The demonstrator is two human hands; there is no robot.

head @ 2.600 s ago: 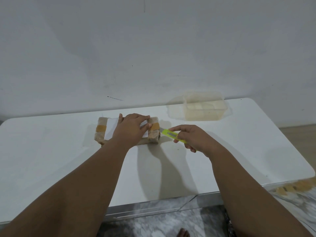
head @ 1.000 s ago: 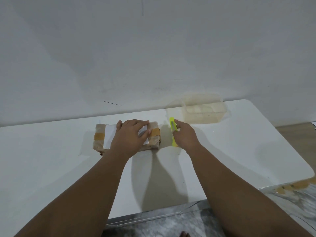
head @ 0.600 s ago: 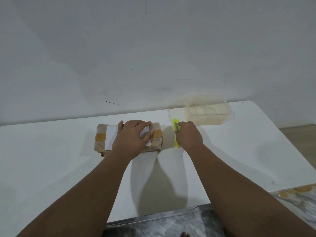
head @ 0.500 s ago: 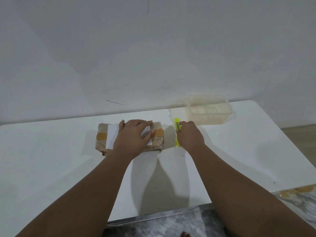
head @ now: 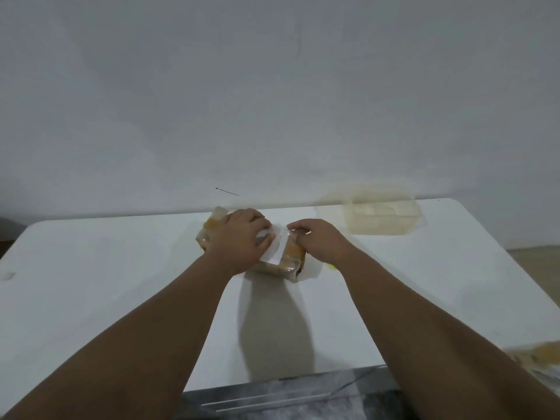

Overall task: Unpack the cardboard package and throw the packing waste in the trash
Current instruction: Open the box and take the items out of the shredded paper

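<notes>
A small brown cardboard package [head: 291,259] with tan tape bands and a white label lies askew on the white table [head: 121,283], its right end nearer to me. My left hand [head: 242,241] covers its top and left part, fingers wrapped over the far edge. My right hand [head: 318,241] holds the package's right end with curled fingers. Only a small tip of the yellow-green cutter [head: 331,267] shows on the table, just right of the package and under my right forearm.
A clear plastic container [head: 381,218] stands at the table's back right, near the white wall. The table's front edge runs below my forearms, with grey patterned floor beneath. A blurred tan object [head: 539,357] sits at the lower right.
My right hand has put the cutter down on the table and moved left onto the package's right end. The package has turned so that it lies diagonally.
</notes>
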